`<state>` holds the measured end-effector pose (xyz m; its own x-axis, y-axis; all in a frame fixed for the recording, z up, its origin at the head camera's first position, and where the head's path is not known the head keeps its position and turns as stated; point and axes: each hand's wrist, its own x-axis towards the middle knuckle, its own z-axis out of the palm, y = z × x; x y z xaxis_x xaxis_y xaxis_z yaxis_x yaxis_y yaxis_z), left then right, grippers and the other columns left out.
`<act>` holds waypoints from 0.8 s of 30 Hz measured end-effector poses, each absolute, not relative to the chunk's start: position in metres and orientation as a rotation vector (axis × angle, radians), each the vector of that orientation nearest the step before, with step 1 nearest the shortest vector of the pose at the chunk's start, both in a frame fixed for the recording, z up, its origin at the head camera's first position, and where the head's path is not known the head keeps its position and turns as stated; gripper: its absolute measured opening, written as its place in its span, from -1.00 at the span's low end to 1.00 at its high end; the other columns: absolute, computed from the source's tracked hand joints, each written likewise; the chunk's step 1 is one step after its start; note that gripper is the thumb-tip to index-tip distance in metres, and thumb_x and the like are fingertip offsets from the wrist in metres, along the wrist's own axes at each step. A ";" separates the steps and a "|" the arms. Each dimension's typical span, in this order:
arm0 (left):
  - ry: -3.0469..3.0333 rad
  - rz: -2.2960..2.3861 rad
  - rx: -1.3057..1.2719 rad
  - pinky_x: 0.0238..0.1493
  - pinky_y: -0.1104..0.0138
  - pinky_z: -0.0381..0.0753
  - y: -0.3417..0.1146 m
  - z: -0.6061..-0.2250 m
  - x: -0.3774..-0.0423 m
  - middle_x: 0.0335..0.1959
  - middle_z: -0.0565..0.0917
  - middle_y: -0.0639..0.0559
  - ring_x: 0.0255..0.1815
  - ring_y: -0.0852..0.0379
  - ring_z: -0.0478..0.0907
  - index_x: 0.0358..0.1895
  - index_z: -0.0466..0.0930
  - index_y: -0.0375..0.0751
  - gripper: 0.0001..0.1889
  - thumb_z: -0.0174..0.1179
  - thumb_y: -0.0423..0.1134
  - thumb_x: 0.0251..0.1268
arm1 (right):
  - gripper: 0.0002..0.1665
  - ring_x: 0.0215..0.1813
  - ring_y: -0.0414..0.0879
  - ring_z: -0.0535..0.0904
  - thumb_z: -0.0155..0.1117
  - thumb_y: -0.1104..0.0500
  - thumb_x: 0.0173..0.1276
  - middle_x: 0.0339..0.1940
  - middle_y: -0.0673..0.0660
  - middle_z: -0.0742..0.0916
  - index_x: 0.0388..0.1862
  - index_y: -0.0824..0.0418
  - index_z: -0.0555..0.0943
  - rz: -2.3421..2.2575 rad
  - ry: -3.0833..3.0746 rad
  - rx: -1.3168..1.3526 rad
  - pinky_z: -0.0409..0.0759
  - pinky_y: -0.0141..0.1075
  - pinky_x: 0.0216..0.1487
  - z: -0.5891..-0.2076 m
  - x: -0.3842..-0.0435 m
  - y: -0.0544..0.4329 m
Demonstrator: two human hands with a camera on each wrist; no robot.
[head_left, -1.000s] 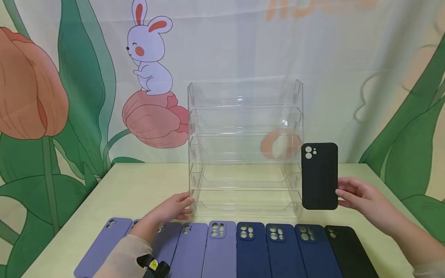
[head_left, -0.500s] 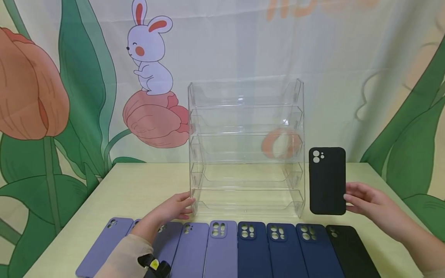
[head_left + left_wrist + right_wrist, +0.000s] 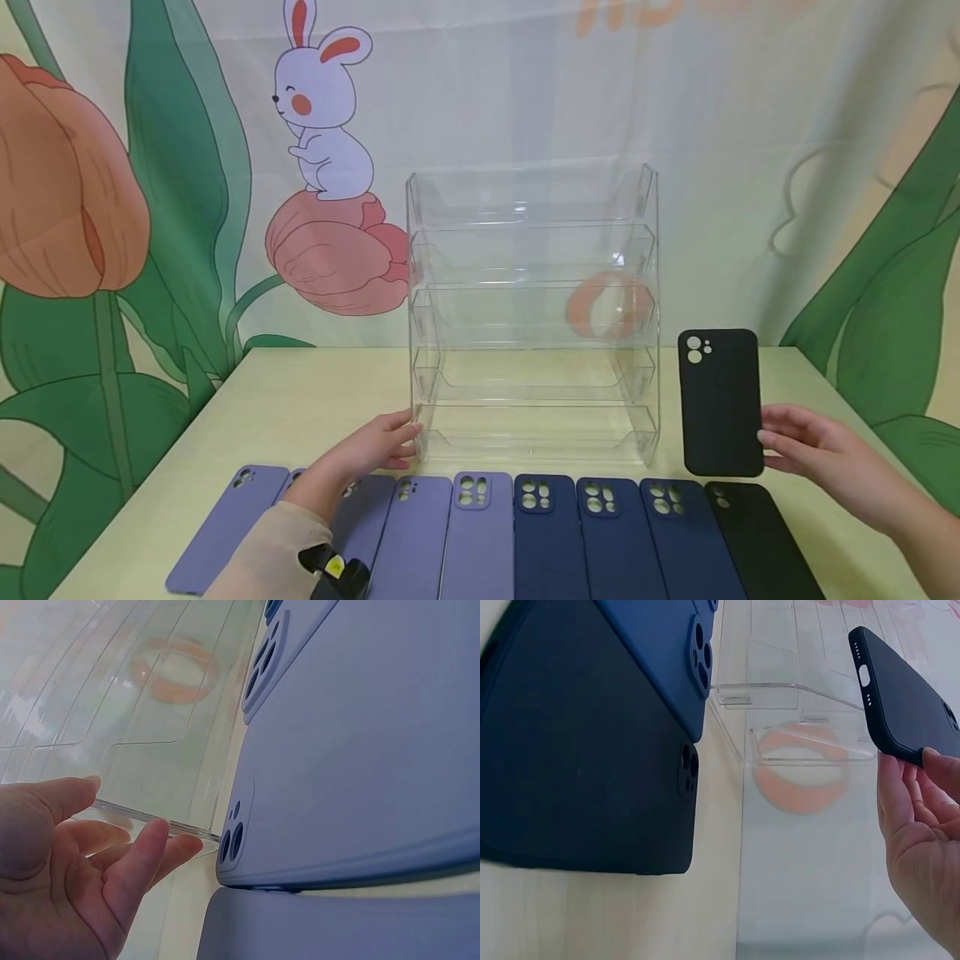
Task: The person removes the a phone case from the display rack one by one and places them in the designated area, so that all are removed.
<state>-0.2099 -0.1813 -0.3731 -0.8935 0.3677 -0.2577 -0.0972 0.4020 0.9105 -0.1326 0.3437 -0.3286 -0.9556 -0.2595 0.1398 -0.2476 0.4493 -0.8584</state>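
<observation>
My right hand [image 3: 813,442] pinches a black phone case [image 3: 720,404] by its right edge, thumb in front and fingers behind. The case stands upright, its camera holes at the top left, to the right of a clear acrylic tiered rack [image 3: 532,417]. In the right wrist view the black phone case [image 3: 907,697] shows its bottom end with the port slot. My left hand [image 3: 378,446] is at the rack's lower left corner. The left wrist view shows the thumb and fingers of the left hand [image 3: 97,877] on either side of the rack's clear side panel [image 3: 180,827].
Along the table's front lies a row of phone cases: several lilac ones [image 3: 480,542], then dark blue ones [image 3: 551,542] and a black one [image 3: 761,542] at the right. A printed curtain [image 3: 465,100] hangs behind the pale table [image 3: 322,383].
The right hand has carried the black phone case to the right and lower, away from the rack's side. My left hand has stayed at the rack's corner.
</observation>
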 end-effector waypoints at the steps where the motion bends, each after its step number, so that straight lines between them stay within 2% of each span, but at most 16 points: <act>1: 2.245 1.499 0.231 -0.03 0.10 0.57 -0.181 -0.374 -0.210 0.34 0.19 -0.41 0.21 -0.28 0.35 0.42 -0.01 -0.40 -0.45 -0.18 -0.19 0.51 | -0.54 -0.07 -0.43 0.52 -0.02 0.34 0.45 -0.07 -0.25 0.53 0.17 0.65 0.18 -1.572 2.662 -0.454 0.62 -0.37 -0.18 -0.329 -0.132 0.345; 10: 2.247 1.502 0.213 -0.03 0.13 0.57 -0.181 -0.373 -0.209 0.34 0.18 -0.42 0.21 -0.28 0.36 0.42 -0.01 -0.40 -0.40 -0.14 -0.12 0.49 | -0.56 -0.06 -0.44 0.51 -0.03 0.34 0.44 -0.06 -0.28 0.53 0.16 0.63 0.22 -1.546 2.665 -0.449 0.62 -0.38 -0.19 -0.334 -0.128 0.355; 19: 2.252 1.507 0.212 -0.04 0.13 0.58 -0.180 -0.374 -0.210 0.34 0.21 -0.39 0.20 -0.26 0.37 0.42 0.03 -0.36 -0.42 -0.12 -0.12 0.49 | -0.66 -0.06 -0.38 0.53 -0.02 0.33 0.44 -0.05 -0.23 0.56 0.11 0.52 0.30 -1.506 2.675 -0.478 0.61 -0.38 -0.18 -0.340 -0.123 0.365; 24: 2.239 1.507 0.226 -0.01 0.12 0.56 -0.181 -0.374 -0.210 0.35 0.16 -0.41 0.22 -0.28 0.34 0.43 -0.01 -0.38 -0.41 -0.14 -0.12 0.49 | -0.73 -0.07 -0.34 0.56 -0.03 0.36 0.44 -0.06 -0.18 0.59 0.08 0.41 0.37 -1.530 2.645 -0.500 0.61 -0.38 -0.17 -0.343 -0.123 0.370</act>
